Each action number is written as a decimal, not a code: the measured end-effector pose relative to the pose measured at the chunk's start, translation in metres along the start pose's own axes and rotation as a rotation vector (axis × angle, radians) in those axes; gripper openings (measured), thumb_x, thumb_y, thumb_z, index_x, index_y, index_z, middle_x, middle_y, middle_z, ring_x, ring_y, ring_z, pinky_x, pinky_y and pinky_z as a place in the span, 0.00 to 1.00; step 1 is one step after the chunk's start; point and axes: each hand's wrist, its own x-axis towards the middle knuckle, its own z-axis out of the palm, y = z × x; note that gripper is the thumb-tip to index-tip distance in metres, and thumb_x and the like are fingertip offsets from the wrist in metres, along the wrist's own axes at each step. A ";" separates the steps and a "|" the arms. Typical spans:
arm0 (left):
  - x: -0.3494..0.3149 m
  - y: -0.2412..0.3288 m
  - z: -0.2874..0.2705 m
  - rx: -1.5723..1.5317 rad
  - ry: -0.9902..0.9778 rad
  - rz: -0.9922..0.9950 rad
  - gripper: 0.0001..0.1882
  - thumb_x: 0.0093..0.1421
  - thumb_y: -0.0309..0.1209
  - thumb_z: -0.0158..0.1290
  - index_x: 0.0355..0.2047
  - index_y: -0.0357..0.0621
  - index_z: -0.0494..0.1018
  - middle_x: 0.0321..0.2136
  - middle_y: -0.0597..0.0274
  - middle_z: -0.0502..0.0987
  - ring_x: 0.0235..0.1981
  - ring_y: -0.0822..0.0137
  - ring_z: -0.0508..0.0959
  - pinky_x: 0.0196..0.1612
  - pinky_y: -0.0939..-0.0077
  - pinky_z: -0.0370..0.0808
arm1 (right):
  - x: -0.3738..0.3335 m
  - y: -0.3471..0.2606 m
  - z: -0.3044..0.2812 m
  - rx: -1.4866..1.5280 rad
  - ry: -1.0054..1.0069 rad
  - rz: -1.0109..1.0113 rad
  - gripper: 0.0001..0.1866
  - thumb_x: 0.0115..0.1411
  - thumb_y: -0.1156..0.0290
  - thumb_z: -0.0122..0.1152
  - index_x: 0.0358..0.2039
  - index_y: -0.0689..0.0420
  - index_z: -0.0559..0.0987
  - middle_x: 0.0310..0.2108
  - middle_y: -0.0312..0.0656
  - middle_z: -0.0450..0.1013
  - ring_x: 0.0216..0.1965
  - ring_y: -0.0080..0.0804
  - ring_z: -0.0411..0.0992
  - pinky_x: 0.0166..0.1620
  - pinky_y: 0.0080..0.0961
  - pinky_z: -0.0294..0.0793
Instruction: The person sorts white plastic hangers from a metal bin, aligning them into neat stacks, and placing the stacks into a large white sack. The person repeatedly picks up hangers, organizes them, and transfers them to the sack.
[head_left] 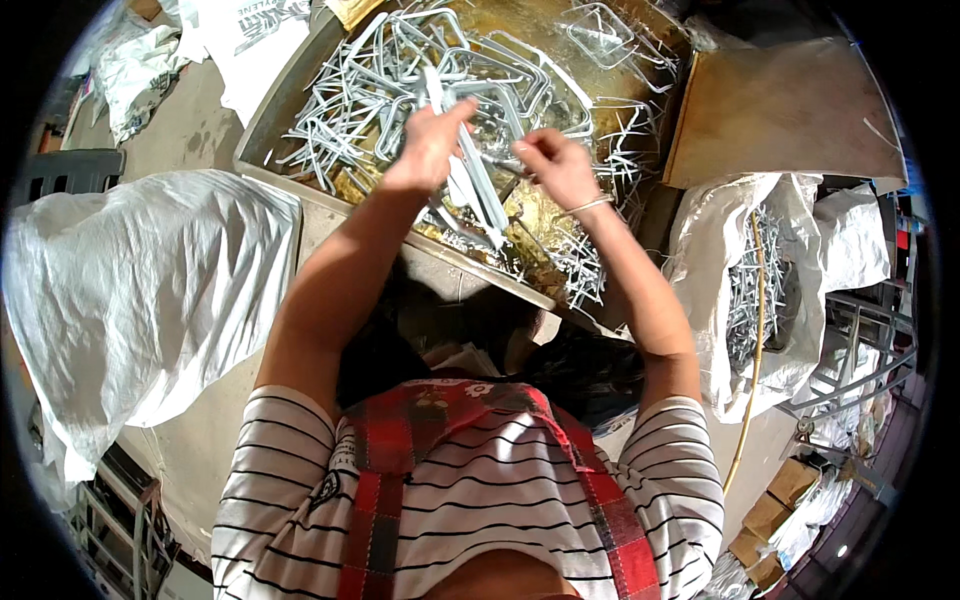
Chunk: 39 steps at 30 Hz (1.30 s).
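Note:
My left hand (432,145) is closed round a bundle of long, flat grey-white strips (478,185), which slants down to the right over a shallow metal tray. Just right of it, my right hand (562,170) has its thumb and fingers pinched together. A bent grey strip (505,105) reaches the right fingertips; whether they grip it I cannot make out. Under both hands the tray (275,178) holds a tangle of grey bent frames (350,95) and small branched grey scraps (580,268).
A white sack cloth (150,290) covers something at the left. To the right, a white sack (700,235) holds many grey scraps, with a thin yellowish rod (757,330) across it. A brown board (785,115) is beside the tray. Cardboard boxes (770,515) sit lower right.

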 end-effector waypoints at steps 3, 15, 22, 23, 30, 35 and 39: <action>0.025 0.002 -0.022 -0.171 0.099 -0.003 0.08 0.55 0.29 0.54 0.31 0.39 0.69 0.21 0.63 0.70 0.18 0.70 0.69 0.16 0.75 0.66 | -0.031 -0.019 -0.011 -0.224 -0.282 -0.036 0.38 0.46 0.51 0.66 0.51 0.61 0.64 0.46 0.51 0.66 0.48 0.36 0.65 0.49 0.30 0.66; 0.053 0.013 -0.060 -0.463 -0.080 -0.103 0.12 0.61 0.34 0.44 0.22 0.48 0.58 0.13 0.70 0.58 0.15 0.73 0.58 0.19 0.77 0.62 | -0.018 0.011 0.074 0.083 -0.355 0.058 0.28 0.44 0.66 0.67 0.47 0.58 0.71 0.39 0.44 0.73 0.41 0.28 0.69 0.46 0.21 0.68; 0.057 0.029 -0.078 -0.541 -0.025 -0.073 0.13 0.59 0.35 0.49 0.21 0.44 0.61 0.13 0.66 0.63 0.16 0.68 0.66 0.23 0.72 0.72 | -0.020 0.010 0.088 -0.004 -0.431 0.060 0.18 0.47 0.61 0.60 0.39 0.55 0.77 0.29 0.44 0.75 0.34 0.31 0.71 0.44 0.26 0.69; 0.055 0.034 -0.080 -0.572 0.010 -0.069 0.13 0.59 0.35 0.48 0.22 0.43 0.61 0.15 0.64 0.65 0.20 0.64 0.70 0.28 0.67 0.75 | -0.024 -0.007 0.075 -0.096 -0.399 0.180 0.14 0.49 0.60 0.61 0.32 0.56 0.79 0.29 0.41 0.75 0.34 0.30 0.71 0.42 0.26 0.70; 0.054 0.060 -0.110 -0.673 0.197 0.333 0.14 0.64 0.35 0.37 0.26 0.37 0.59 0.18 0.56 0.67 0.25 0.62 0.74 0.36 0.58 0.78 | -0.001 -0.002 -0.001 0.004 0.330 0.100 0.09 0.43 0.72 0.57 0.26 0.62 0.77 0.17 0.41 0.72 0.18 0.25 0.69 0.21 0.22 0.68; 0.030 0.075 -0.098 -0.301 0.396 0.582 0.08 0.56 0.29 0.53 0.28 0.37 0.67 0.12 0.64 0.69 0.11 0.72 0.70 0.14 0.76 0.67 | -0.015 0.035 -0.100 -0.542 0.504 0.266 0.12 0.45 0.64 0.56 0.25 0.59 0.77 0.22 0.50 0.74 0.28 0.42 0.74 0.34 0.34 0.72; 0.012 0.033 -0.051 0.268 -0.050 0.558 0.11 0.55 0.33 0.54 0.30 0.37 0.72 0.19 0.61 0.75 0.19 0.72 0.76 0.22 0.83 0.71 | -0.016 -0.054 -0.056 -1.027 0.096 0.099 0.18 0.47 0.63 0.56 0.40 0.53 0.73 0.32 0.47 0.74 0.33 0.43 0.74 0.39 0.36 0.73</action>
